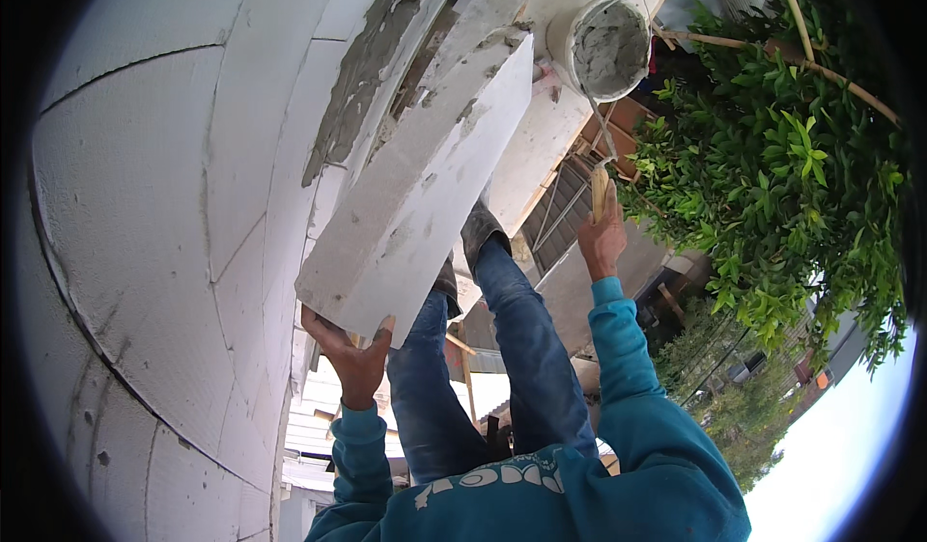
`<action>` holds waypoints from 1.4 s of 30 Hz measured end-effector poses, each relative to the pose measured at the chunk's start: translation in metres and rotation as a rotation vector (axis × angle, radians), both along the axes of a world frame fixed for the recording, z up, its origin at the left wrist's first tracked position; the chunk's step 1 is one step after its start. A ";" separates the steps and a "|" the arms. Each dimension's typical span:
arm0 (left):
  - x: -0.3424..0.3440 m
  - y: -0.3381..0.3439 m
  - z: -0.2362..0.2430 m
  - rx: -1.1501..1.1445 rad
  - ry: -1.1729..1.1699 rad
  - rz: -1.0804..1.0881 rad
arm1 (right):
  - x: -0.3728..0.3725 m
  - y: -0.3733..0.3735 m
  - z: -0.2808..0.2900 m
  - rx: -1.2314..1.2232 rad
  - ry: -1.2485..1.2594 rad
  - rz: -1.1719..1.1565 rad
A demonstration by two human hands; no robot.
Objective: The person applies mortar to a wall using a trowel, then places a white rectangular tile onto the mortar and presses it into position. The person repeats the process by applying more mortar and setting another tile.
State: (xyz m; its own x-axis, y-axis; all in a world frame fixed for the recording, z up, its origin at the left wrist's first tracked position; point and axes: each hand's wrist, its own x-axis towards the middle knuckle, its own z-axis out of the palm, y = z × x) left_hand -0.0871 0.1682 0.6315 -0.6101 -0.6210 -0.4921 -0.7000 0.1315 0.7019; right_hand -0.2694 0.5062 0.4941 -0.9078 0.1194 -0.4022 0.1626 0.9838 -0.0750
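**Block (422, 190) in one hand, tool (600, 193) in the other**

The block is long and white. It slants in front of the person, beside the wall (145, 127). The left hand (359, 363) is spread wide across the near end, with the thumb on one side and fingers at the other corner; some fingertips are hidden. That is likely to stop the block from tipping or sliding. I cannot tell what holds up its far end.

The right hand (603, 241) is wrapped around the tool's wooden handle, well apart from the block. The tool's metal part points to the bucket (562, 45), perhaps so the grey paste (615, 48) inside is easy to reach. Where the metal ends is hard to see.

The bucket seems to stand at the edge of the board (529, 151), maybe to be near the right hand and out of the block's way. A grey smear (359, 93) lies along the wall, near the block.
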 end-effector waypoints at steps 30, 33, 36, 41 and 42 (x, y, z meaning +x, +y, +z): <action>0.026 0.004 -0.015 0.059 0.141 0.020 | 0.020 -0.095 0.272 -0.784 -0.735 -0.103; 0.033 0.010 -0.019 -0.026 0.150 -0.023 | 0.043 -0.123 0.306 -0.816 -0.641 0.195; 0.026 0.013 -0.015 0.083 0.163 0.055 | 0.043 -0.154 0.326 -0.738 -0.724 0.309; 0.020 0.015 -0.009 -0.018 0.169 0.009 | 0.036 -0.183 0.353 -0.737 -0.640 0.378; 0.019 0.016 -0.009 -0.033 0.173 -0.007 | 0.036 -0.187 0.357 -0.757 -0.533 0.444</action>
